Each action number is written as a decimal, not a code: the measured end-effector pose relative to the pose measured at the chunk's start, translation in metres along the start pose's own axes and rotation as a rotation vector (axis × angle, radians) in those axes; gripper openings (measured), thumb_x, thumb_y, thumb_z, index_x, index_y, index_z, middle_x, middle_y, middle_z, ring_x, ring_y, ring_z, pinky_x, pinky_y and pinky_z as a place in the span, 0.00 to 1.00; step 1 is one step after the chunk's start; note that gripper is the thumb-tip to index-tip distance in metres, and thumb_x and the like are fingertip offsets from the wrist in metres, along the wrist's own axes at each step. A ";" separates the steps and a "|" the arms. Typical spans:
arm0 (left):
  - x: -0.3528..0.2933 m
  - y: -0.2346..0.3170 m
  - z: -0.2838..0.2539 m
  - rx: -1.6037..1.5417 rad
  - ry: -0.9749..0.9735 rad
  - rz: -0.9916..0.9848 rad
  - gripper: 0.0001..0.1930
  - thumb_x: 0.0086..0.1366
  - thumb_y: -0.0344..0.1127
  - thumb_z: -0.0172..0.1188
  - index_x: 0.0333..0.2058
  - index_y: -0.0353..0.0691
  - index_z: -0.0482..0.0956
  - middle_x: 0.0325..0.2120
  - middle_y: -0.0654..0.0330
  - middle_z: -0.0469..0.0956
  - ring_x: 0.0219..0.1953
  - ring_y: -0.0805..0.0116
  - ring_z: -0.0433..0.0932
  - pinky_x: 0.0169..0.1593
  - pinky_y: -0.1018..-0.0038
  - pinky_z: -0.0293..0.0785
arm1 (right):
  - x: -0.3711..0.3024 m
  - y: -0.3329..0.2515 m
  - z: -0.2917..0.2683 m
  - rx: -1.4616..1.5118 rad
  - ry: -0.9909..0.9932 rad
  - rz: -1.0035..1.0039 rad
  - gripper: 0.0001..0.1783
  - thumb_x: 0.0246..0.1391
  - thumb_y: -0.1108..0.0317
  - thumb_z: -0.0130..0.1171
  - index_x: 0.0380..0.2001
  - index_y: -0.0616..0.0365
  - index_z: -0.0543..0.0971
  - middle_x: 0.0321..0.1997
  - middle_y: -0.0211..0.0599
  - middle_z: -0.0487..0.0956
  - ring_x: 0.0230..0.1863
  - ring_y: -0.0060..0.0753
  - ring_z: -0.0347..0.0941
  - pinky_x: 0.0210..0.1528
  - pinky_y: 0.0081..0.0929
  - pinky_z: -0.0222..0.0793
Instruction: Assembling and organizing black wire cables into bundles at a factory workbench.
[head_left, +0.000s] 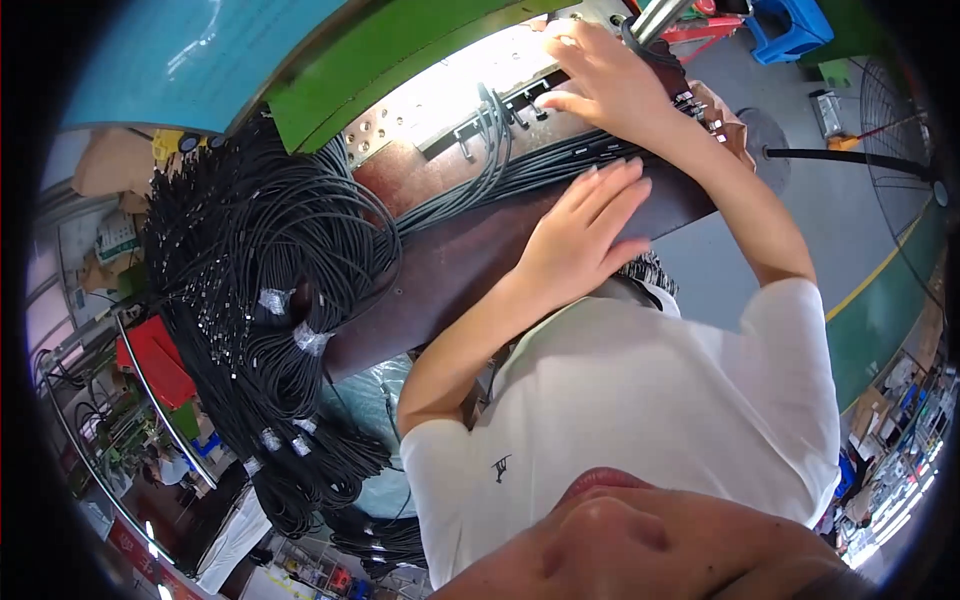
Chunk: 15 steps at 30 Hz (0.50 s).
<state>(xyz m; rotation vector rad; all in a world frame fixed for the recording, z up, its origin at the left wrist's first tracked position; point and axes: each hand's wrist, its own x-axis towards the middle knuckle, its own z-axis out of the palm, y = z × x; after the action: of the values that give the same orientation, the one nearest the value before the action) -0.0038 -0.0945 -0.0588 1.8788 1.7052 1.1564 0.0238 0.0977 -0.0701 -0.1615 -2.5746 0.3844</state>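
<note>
My left hand [590, 228] lies over the front of a brown worktable, its fingers stretched out and thumb spread apart. Its fingertips reach the near side of a long bundle of black cables [450, 205]; whether they press on it I cannot tell. Farther off, my right hand [605, 85] is raised at the brightly lit machine bed, with thumb and fingers apart and nothing visible between them. Beside its thumb stands a black metal fixture [530, 98], with a few cables [493, 125] looping up to it. Glare washes out part of the bed near the right fingertips.
A large heap of coiled black cables [290, 230] covers the table's left end and hangs down its side. The green machine frame [390, 60] overhangs the bed. At the right are a fan cage [895, 140] and a blue stool [790, 30] on the grey floor.
</note>
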 end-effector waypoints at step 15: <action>-0.076 -0.057 -0.111 0.890 -0.097 -0.277 0.10 0.58 0.33 0.60 0.37 0.36 0.76 0.37 0.54 0.75 0.38 0.55 0.75 0.40 0.64 0.73 | -0.149 0.047 -0.103 -0.258 0.300 0.727 0.14 0.49 0.72 0.60 0.42 0.57 0.76 0.39 0.36 0.76 0.43 0.36 0.73 0.42 0.30 0.69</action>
<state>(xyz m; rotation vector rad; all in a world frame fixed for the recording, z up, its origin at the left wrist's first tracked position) -0.1202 -0.1827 -0.0584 1.9596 2.5646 0.1662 0.2059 0.1394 -0.0720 -1.1680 -2.1793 0.2502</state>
